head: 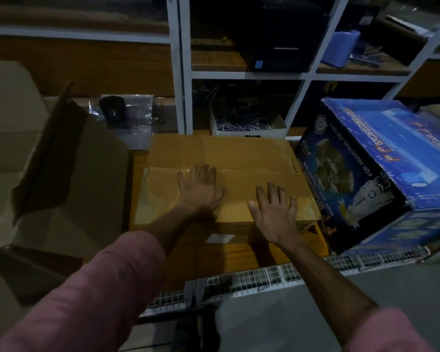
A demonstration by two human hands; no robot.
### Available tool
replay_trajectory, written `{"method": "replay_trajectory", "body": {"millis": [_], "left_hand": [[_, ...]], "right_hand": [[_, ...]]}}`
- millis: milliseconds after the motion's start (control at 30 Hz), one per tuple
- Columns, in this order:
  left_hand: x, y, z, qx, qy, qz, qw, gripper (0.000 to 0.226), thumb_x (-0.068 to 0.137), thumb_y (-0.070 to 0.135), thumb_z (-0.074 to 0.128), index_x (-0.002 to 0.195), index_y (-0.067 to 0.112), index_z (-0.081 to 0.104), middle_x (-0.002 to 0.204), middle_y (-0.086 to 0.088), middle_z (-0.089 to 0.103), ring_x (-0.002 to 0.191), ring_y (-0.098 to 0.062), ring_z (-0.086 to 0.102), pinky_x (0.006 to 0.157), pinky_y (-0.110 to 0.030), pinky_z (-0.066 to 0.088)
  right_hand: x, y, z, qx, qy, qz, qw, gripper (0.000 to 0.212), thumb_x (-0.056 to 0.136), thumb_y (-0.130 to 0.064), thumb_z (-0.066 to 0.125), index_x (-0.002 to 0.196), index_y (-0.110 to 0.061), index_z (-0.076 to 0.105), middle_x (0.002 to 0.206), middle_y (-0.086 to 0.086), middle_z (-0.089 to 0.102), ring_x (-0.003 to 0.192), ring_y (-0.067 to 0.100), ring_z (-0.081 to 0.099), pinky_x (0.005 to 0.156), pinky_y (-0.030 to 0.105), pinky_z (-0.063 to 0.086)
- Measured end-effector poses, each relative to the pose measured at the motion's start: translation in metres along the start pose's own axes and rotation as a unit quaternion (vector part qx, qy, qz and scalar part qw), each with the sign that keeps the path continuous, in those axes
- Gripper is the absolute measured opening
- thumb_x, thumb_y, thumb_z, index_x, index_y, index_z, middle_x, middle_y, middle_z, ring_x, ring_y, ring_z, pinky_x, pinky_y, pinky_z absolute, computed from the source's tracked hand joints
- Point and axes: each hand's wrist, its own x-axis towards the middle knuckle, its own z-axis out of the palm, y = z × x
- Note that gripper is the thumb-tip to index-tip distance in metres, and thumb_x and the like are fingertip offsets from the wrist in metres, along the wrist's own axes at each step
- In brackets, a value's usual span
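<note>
At the far left I see an open carton (69, 179), its brown flap standing up and tilted toward the middle. Behind it, a clear plastic bag (137, 115) with something dark in it lies at the foot of a white shelf rack (181, 72).

Next comes the box (239, 153), closed, brown, its top facing me. A glossy tape seam (252, 170) runs across the top from the left edge to the right. My left hand (201, 191) lies palm down near the middle of the top, fingers straight and spread, the fingertips touching the seam. It grips nothing. The pink sleeve (99, 288) is pushed up the forearm.

My right hand (274, 212) lies flat too, fingers spread, close to the front edge of the top and toward its right front corner. It holds nothing and only presses on the cardboard. The two hands are near each other but apart.

A white label (220, 238) sits on the front face of the box, below the gap between the hands. A white wire grid (252, 278) runs along the foot of that face.

At the right, a blue printed box (381, 174) stands tilted, its lower left side just beside the right edge of the box; I cannot tell if they touch.
</note>
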Motion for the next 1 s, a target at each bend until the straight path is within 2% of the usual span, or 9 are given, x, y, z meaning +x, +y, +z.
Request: {"method": "replay_trajectory", "body": {"millis": [133, 267, 367, 467, 567, 633, 733, 867, 1000], "left_hand": [[0.003, 0.005, -0.027, 0.039, 0.056, 0.014, 0.998, 0.057, 0.099, 0.055, 0.028, 0.139, 0.016, 0.039, 0.137, -0.015, 0.049, 0.126, -0.033, 0.046, 0.106, -0.068, 0.025], [-0.004, 0.021, -0.080, 0.062, 0.156, 0.010, 0.986, 0.042, 0.103, 0.045, 0.032, 0.115, 0.016, 0.060, 0.110, -0.009, 0.065, 0.096, -0.028, 0.061, 0.092, -0.054, 0.041], [-0.019, 0.032, -0.113, 0.025, 0.163, 0.040, 0.986, 0.036, 0.106, 0.037, 0.039, 0.087, 0.016, 0.061, 0.080, -0.004, 0.063, 0.070, -0.022, 0.060, 0.073, -0.040, 0.055], [-0.035, 0.044, -0.131, -0.009, 0.069, 0.044, 0.997, 0.037, 0.105, 0.038, 0.040, 0.078, 0.017, 0.054, 0.072, -0.002, 0.054, 0.065, -0.019, 0.056, 0.067, -0.036, 0.056], [-0.046, 0.042, -0.122, -0.067, -0.077, 0.028, 0.994, 0.036, 0.106, 0.042, 0.037, 0.082, 0.021, 0.054, 0.073, 0.001, 0.054, 0.062, -0.012, 0.050, 0.060, -0.028, 0.045], [-0.051, 0.040, -0.113, -0.109, -0.154, 0.033, 0.982, 0.040, 0.106, 0.046, 0.032, 0.091, 0.021, 0.059, 0.076, 0.002, 0.055, 0.065, -0.012, 0.050, 0.064, -0.028, 0.045], [-0.065, 0.049, -0.108, -0.118, -0.256, 0.056, 0.958, 0.036, 0.107, 0.041, 0.027, 0.098, 0.022, 0.056, 0.088, 0.002, 0.055, 0.079, -0.013, 0.052, 0.082, -0.035, 0.046], [-0.082, 0.048, -0.071, -0.119, -0.339, 0.060, 0.931, 0.053, 0.099, 0.059, 0.029, 0.138, 0.026, 0.047, 0.140, -0.003, 0.052, 0.115, -0.021, 0.053, 0.103, -0.045, 0.042], [-0.107, 0.050, -0.028, -0.085, -0.246, 0.074, 0.963, 0.064, 0.103, 0.059, 0.027, 0.151, 0.018, 0.035, 0.157, -0.011, 0.038, 0.139, -0.032, 0.040, 0.114, -0.051, 0.033]], "right_hand": [[-0.003, -0.017, -0.013, 0.062, 0.051, -0.044, 0.996, 0.068, 0.095, -0.058, 0.017, 0.145, -0.020, 0.044, 0.158, 0.011, 0.033, 0.145, 0.034, 0.024, 0.117, 0.060, 0.018], [0.012, -0.035, -0.059, 0.118, 0.201, -0.106, 0.967, 0.045, 0.105, -0.045, 0.035, 0.134, -0.017, 0.056, 0.148, 0.010, 0.048, 0.142, 0.032, 0.036, 0.120, 0.056, 0.019], [0.019, -0.041, -0.117, 0.178, 0.255, -0.116, 0.943, 0.040, 0.105, -0.040, 0.038, 0.100, -0.013, 0.068, 0.101, 0.009, 0.070, 0.098, 0.026, 0.063, 0.094, 0.043, 0.046], [0.022, -0.041, -0.163, 0.186, 0.088, -0.083, 0.975, 0.040, 0.105, -0.036, 0.044, 0.079, -0.013, 0.065, 0.074, 0.005, 0.067, 0.063, 0.019, 0.060, 0.058, 0.033, 0.049], [0.013, -0.039, -0.169, 0.133, -0.149, -0.045, 0.979, 0.030, 0.104, -0.032, 0.049, 0.085, -0.014, 0.063, 0.075, -0.001, 0.057, 0.061, 0.011, 0.047, 0.054, 0.022, 0.037], [0.003, -0.036, -0.162, 0.141, -0.240, -0.029, 0.960, 0.027, 0.105, -0.028, 0.044, 0.098, -0.011, 0.064, 0.082, 0.005, 0.056, 0.066, 0.011, 0.044, 0.059, 0.022, 0.037], [-0.011, -0.035, -0.154, 0.122, -0.299, -0.037, 0.946, 0.032, 0.100, -0.022, 0.046, 0.116, -0.004, 0.067, 0.105, 0.020, 0.065, 0.080, 0.019, 0.050, 0.073, 0.033, 0.042], [-0.032, -0.041, -0.128, 0.078, -0.314, -0.076, 0.943, 0.034, 0.102, -0.030, 0.048, 0.125, -0.015, 0.067, 0.127, 0.007, 0.063, 0.112, 0.024, 0.059, 0.097, 0.041, 0.048], [-0.046, -0.038, -0.078, 0.133, -0.304, -0.066, 0.941, 0.042, 0.101, -0.031, 0.052, 0.142, -0.020, 0.052, 0.143, 0.009, 0.055, 0.125, 0.027, 0.053, 0.100, 0.038, 0.045]]}}
